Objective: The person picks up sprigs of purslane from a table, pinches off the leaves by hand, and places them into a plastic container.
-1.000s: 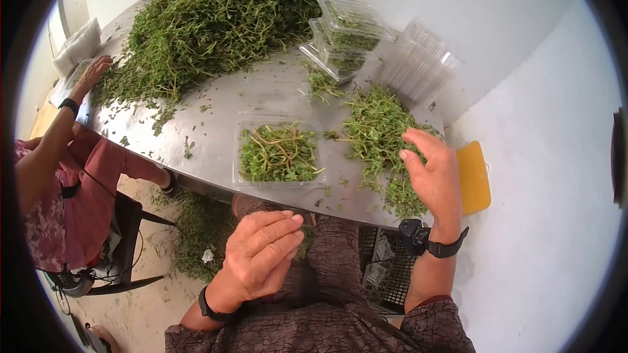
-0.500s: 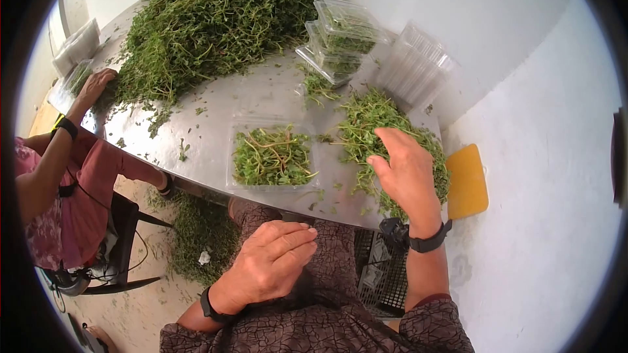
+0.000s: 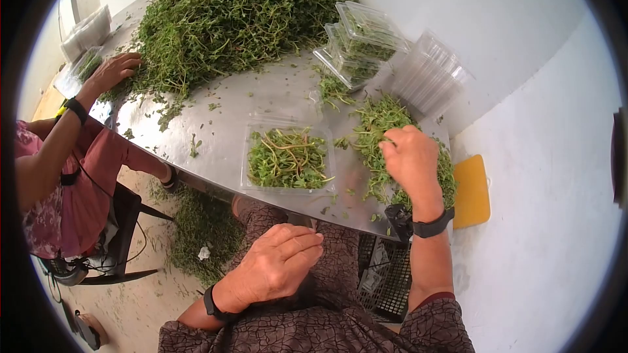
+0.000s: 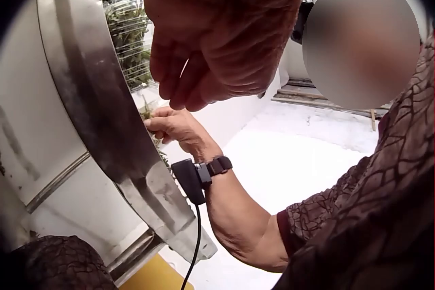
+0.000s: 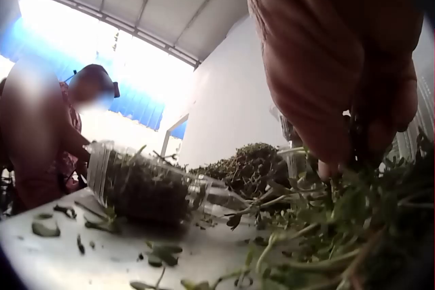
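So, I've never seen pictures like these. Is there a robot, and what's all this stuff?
There's no robot, just a person's bare left hand and right hand. The picture looking down on everything comes from a camera on their head. The other two come from small wrist cameras, one on each arm, so the hands look huge.

On the shiny metal table lie a big heap of greens, a smaller heap, a clear box with greens inside, and stacked boxes. The right hand's fingers pinch at the smaller heap. The left hand seems to hold nothing. Someone else's hand is beside the big heap.
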Tool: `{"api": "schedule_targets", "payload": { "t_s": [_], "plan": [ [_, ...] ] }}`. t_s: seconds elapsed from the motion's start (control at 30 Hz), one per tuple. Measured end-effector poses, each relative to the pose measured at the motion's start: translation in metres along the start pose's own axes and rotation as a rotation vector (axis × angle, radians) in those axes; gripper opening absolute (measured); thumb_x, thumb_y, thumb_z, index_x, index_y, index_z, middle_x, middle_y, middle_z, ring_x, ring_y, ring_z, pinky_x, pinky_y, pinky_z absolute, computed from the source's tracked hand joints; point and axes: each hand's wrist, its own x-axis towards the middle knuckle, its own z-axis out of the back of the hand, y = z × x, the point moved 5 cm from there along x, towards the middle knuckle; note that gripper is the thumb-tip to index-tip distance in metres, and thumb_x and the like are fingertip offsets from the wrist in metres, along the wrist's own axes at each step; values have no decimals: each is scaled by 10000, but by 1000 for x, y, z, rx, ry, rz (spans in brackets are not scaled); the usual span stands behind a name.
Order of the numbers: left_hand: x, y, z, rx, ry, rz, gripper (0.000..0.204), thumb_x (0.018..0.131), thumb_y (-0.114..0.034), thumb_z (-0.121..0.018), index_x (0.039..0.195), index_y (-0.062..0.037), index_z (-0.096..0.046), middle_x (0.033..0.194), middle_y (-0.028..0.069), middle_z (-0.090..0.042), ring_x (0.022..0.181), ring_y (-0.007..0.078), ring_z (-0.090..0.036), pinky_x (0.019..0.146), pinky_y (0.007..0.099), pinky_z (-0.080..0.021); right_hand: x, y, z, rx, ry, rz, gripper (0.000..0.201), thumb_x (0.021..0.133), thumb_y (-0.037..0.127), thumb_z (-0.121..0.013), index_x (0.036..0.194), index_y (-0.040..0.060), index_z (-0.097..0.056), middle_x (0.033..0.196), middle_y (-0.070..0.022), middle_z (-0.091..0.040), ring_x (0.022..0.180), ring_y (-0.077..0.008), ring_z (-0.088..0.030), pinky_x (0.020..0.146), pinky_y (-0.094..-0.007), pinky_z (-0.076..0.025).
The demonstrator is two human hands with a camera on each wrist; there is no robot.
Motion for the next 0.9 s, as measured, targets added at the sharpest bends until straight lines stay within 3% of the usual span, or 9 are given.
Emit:
{"api": "schedule_targets", "payload": {
  "t_s": [0.03,0.17,0.27,0.33,0.6,0.7,0.77,0.8,0.9],
  "plan": [
    [0,0,0,4,5,2,337,659,38,-733,988,-20,-690,1086,106,-689,995,293,-662,817,411,-541,0,-1,9,89,-104,-5,147,766,157,-738,815,26,-693,749,-169,-629,692,-334,-623,617,-428,-496],
    [2,2,-1,-8,19,13,317,665,37,-728,976,-14,-693,1075,105,-694,993,290,-664,818,409,-542,1,-6,34,306,-202,-142,123,768,119,-727,847,29,-695,760,-164,-631,676,-272,-640,603,-394,-488],
    [3,2,-3,-36,-2,19,295,682,38,-720,972,-10,-694,1064,114,-698,980,290,-674,814,403,-547,-2,-13,33,418,-95,-301,117,818,91,-692,865,-13,-667,738,-101,-644,646,-189,-645,570,-337,-483],
    [6,2,-1,-58,-23,13,284,692,43,-710,971,-8,-695,1063,122,-699,972,290,-679,811,393,-549,-8,-14,25,783,-86,-433,134,868,87,-663,822,-35,-636,694,-25,-612,610,-114,-624,517,-266,-461],
    [23,4,13,-316,-138,213,256,834,12,-623,1081,-2,-688,1070,143,-702,981,272,-691,846,342,-546,-21,-7,27,1201,-8,-482,136,896,103,-648,814,-5,-657,709,-34,-652,563,-66,-614,457,-201,-438],
    [30,5,17,-438,-162,301,348,884,-21,-583,1228,26,-614,1199,198,-648,1074,305,-659,936,383,-513,-34,6,30,1271,37,-479,131,901,99,-644,827,-8,-663,724,-45,-668,565,-69,-617,467,-197,-452],
    [31,7,14,-640,-197,368,437,984,-153,-491,1370,51,-484,1368,189,-547,1249,260,-551,1030,370,-436,-43,19,31,1280,63,-459,125,902,93,-644,832,-8,-664,735,-50,-675,567,-70,-618,474,-193,-458],
    [31,7,13,-686,-115,369,508,1000,-166,-460,1442,66,-368,1469,202,-432,1339,280,-458,1107,401,-356,-48,27,31,1282,75,-455,120,891,86,-649,830,-17,-657,740,-69,-677,546,-83,-611,457,-201,-460],
    [35,0,5,-812,-221,367,550,1005,-176,-456,1481,54,-306,1492,204,-397,1378,285,-410,1131,409,-326,-64,53,34,1319,107,-458,97,882,59,-650,858,-35,-660,752,-86,-684,533,-94,-605,460,-210,-470]
  ]
}}
